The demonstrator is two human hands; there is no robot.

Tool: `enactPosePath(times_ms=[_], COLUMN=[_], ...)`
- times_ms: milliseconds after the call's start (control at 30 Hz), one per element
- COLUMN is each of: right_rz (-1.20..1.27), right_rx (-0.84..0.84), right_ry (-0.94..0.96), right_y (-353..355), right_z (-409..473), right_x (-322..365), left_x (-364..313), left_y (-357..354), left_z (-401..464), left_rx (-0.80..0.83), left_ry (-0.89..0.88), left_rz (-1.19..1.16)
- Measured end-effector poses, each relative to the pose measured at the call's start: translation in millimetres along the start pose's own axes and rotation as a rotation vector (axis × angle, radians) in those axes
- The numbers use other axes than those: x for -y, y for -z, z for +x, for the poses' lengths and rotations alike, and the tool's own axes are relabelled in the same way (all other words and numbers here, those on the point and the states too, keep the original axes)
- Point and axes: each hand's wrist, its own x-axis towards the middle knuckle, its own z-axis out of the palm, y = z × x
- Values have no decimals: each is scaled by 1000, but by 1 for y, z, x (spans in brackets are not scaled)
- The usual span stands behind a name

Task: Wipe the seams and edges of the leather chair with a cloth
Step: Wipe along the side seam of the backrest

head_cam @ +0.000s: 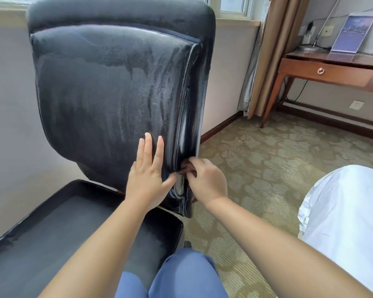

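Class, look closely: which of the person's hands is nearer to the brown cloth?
Right. The right hand grips the cloth at the backrest's edge; the left hand lies flat on the backrest, beside it.

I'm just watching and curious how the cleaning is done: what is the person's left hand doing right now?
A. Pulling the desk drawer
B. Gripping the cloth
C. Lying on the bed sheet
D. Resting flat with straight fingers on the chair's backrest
D: the left hand lies open against the black backrest, while the right hand pinches the brownish cloth at the backrest's side edge.
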Motion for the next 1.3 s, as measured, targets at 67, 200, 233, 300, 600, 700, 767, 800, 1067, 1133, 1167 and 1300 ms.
enactPosePath(times_ms=[67, 200, 233, 300, 600, 700, 767, 800, 1067, 1133, 1167, 1300], right_rz=[19, -4, -23, -66, -236, -242, -154, -103, -68, -87, -96, -129], right_rx=[-208, -334, -311, -224, 110, 154, 45, -32, -198, -117, -100, -129], right_ry=[122, 167, 164, 139, 107, 109, 128, 140, 205, 148, 138, 127], right_y=[8, 5, -1, -18, -45, -29, -15, -8, 6, -10, -20, -50], right_z=[12, 21, 17, 2, -20, -14, -10, -5, 13, 0, -6, -22], right_x=[3, 4, 2, -5, -25, -22, -18, -13, -4, -9, -12, -23], left_x=[-1, -1, -1, 0, 3, 1, 1, 0, 4, 8, 10, 18], left_y=[-2, -3, -4, -5, -12, -9, -6, -4, -11, -14, -16, -29], left_z=[0, 0, 1, 1, 1, 0, -1, -1, -18, -20, -21, -28], left_rx=[-8, -26, -31, -42, -66, -47, -30, -26, 27, 27, 24, 30], left_ry=[5, 9, 8, 9, -6, 4, 6, 6, 7, -1, -6, -11], left_rz=[1, 1, -1, -8, 26, 8, 8, 9, 15, 1, -12, -60])
